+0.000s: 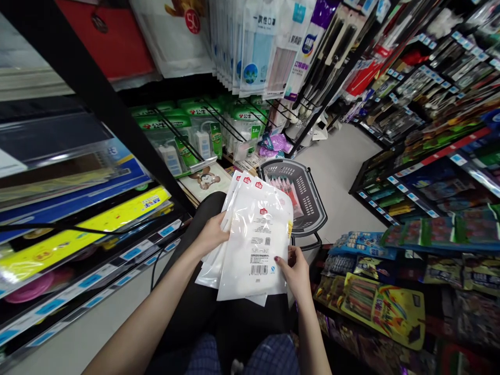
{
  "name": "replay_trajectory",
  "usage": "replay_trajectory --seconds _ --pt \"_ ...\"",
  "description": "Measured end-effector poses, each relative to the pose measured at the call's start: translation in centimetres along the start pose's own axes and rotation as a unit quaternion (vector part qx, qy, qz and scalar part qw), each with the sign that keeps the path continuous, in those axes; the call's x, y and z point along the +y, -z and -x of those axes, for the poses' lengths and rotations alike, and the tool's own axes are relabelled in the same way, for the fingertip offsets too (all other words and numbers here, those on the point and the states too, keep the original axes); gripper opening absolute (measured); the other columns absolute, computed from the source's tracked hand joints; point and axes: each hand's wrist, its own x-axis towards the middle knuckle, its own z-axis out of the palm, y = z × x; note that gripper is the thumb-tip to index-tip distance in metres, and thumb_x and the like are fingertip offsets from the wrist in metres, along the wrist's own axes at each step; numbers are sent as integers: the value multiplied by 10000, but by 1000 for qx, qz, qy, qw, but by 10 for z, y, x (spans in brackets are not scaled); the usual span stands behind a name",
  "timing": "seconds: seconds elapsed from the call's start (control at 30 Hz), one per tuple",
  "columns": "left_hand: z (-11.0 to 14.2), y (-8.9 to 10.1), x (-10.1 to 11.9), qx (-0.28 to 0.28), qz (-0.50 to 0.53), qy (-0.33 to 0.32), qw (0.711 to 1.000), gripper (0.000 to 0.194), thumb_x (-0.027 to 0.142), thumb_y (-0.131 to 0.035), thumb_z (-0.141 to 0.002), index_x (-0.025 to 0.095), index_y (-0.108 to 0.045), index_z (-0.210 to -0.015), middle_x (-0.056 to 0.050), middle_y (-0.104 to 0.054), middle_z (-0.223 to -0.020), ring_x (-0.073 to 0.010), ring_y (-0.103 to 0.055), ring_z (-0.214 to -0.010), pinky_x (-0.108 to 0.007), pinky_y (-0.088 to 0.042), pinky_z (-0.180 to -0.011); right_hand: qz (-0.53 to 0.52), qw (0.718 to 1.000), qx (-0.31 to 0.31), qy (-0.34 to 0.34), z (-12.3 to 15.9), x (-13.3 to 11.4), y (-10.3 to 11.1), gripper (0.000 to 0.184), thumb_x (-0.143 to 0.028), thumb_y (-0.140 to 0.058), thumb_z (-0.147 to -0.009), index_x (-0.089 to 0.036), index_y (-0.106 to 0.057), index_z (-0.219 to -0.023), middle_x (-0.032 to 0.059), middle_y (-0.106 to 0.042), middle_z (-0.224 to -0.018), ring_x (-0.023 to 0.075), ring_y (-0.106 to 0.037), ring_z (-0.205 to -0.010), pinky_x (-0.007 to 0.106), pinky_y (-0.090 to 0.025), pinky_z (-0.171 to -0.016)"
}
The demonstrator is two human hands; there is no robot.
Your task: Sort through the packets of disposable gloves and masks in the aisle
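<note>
I hold a fanned stack of white plastic packets [253,234] in front of me, each with a small red logo at the top and a barcode on the front one. My left hand [213,234] grips the stack's left edge, fingers tucked behind it. My right hand [296,271] pinches the front packet's lower right edge with thumb on top. Just beyond the packets a dark shopping basket [308,198] sits on the floor, holding pink-striped packs.
Shelves with blue price tags run along the left [89,281]. Green-labelled packs [195,125] and face-mask packets [255,47] hang on hooks ahead. Snack shelves [390,302] line the right. Pale aisle floor [344,161] runs beyond the basket.
</note>
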Motion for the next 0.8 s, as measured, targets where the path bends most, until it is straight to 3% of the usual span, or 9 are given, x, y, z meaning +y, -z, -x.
replay_trajectory --seconds 0.17,0.33,0.53,0.6,0.7,0.8 --pt "0 0 -1 2 -2 0 1000 589 147 -647 -550 90 -561 -1130 -96 -649 -1062 -268 -598 -964 -348 -469 -838 43 995 85 5 2 -1 -6 462 -436 -664 -609 -184 -526 -972 57 -558 -882 214 -527 -775 315 -415 -666" --pt "1 2 -4 1 -6 5 1000 590 149 -650 -560 102 -553 -1140 -91 -639 -1081 -267 -589 -985 -353 -460 -856 4 998 15 -54 -2 1 -10 401 -431 -703 -574 -193 -532 -848 22 -608 -780 207 -562 -715 305 -427 -632" --pt "1 4 -3 -13 -14 41 999 617 322 -727 -573 100 -539 -1117 -116 -638 -1070 -289 -594 -972 -405 -465 -860 -220 968 -79 -96 -11 13 4 372 -362 -724 -559 -142 -610 -836 96 -685 -860 244 -620 -755 353 -489 -667" --pt "1 5 -1 -15 -20 62 998 635 363 -736 -570 105 -532 -1114 -126 -627 -1097 -294 -587 -990 -416 -453 -882 -270 956 -34 -112 -17 20 21 380 -380 -716 -579 -146 -607 -858 95 -692 -862 242 -632 -740 360 -502 -662" --pt "0 8 0 -12 -25 86 996 664 378 -738 -567 113 -511 -1133 -132 -609 -1133 -298 -577 -1014 -417 -444 -900 -312 938 97 -117 -35 33 56 457 -396 -710 -598 -168 -568 -967 93 -683 -940 233 -642 -761 356 -514 -670" --pt "0 10 1 -13 -29 106 994 680 393 -732 -572 116 -494 -1146 -136 -590 -1165 -299 -558 -1050 -412 -428 -926 -261 939 216 -64 -69 39 94 514 -408 -705 -602 -171 -540 -1028 107 -653 -1015 232 -631 -799 344 -506 -681"
